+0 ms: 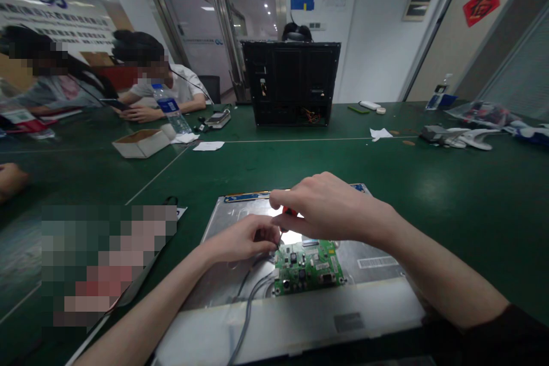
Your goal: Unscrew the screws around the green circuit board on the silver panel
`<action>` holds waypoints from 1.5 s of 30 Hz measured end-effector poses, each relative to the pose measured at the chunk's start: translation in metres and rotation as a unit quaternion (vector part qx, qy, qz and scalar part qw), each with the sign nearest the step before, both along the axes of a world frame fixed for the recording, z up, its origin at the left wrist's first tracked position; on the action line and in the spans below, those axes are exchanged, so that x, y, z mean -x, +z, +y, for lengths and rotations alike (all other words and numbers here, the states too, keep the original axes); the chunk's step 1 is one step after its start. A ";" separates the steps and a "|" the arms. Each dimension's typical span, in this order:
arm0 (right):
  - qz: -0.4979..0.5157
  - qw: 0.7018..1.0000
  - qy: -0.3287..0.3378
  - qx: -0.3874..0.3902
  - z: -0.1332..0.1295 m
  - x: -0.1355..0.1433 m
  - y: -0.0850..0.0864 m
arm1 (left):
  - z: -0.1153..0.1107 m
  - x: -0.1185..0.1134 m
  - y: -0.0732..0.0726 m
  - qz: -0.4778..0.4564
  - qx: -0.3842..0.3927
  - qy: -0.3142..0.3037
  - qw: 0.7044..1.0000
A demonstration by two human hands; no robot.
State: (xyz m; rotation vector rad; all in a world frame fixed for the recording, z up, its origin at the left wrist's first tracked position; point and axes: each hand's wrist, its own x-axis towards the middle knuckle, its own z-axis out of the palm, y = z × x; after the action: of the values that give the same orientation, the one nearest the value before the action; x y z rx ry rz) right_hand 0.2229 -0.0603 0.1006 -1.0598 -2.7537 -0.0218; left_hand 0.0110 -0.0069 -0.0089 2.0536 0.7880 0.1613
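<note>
My right hand point(321, 206) is closed round the red handle of a screwdriver point(290, 211), its shaft slanting down to the upper left corner of a green circuit board point(306, 269). At that same corner my left hand point(253, 237) has its fingers pinched together beside the screwdriver's tip; whatever they grip is hidden. The board lies on the silvery metal back of a flat display panel point(373, 277). Grey cables point(246, 314) run from the board's left side down over the panel's pale lower strip.
Across the green table point(450, 200) stands a black monitor housing point(294, 83). An open cardboard box point(141, 143) and a water bottle point(171, 108) are at the left. Bagged items point(484, 117) lie at the far right. Two people point(158, 80) sit at the far left.
</note>
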 end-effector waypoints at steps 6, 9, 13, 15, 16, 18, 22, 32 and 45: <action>0.021 0.999 0.023 0.030 -0.002 0.000 0.001 | -0.001 0.000 0.000 0.006 -0.027 0.001 1.000; 0.019 0.999 0.031 0.033 -0.001 0.000 0.000 | -0.001 0.000 0.004 0.010 -0.042 -0.004 0.999; 0.012 1.000 0.012 0.009 0.000 0.001 -0.001 | 0.000 -0.001 0.006 -0.003 -0.024 -0.018 1.000; 0.009 1.000 0.008 0.011 0.000 0.001 -0.001 | 0.000 -0.001 0.004 0.000 -0.006 -0.014 1.000; 0.011 1.000 0.007 0.013 -0.001 0.001 -0.001 | 0.000 -0.001 0.002 0.004 -0.001 -0.010 1.000; 0.022 1.000 0.011 0.019 -0.002 0.000 0.000 | 0.000 0.000 0.001 0.009 0.000 -0.001 1.000; 0.032 0.999 0.027 0.033 -0.002 0.000 0.000 | -0.002 -0.001 0.004 0.008 -0.014 0.008 1.000; 0.024 0.999 0.023 0.020 -0.002 0.001 0.001 | -0.001 -0.001 0.003 -0.006 0.000 -0.003 1.000; 0.016 0.999 0.015 0.023 -0.001 0.001 0.000 | -0.001 0.001 0.001 0.007 -0.017 -0.001 1.000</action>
State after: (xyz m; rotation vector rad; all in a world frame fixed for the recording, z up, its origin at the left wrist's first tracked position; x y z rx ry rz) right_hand 0.2222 -0.0616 0.1009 -1.0196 -2.7530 0.0617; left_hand 0.0102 -0.0077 -0.0078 2.0895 0.7980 0.1603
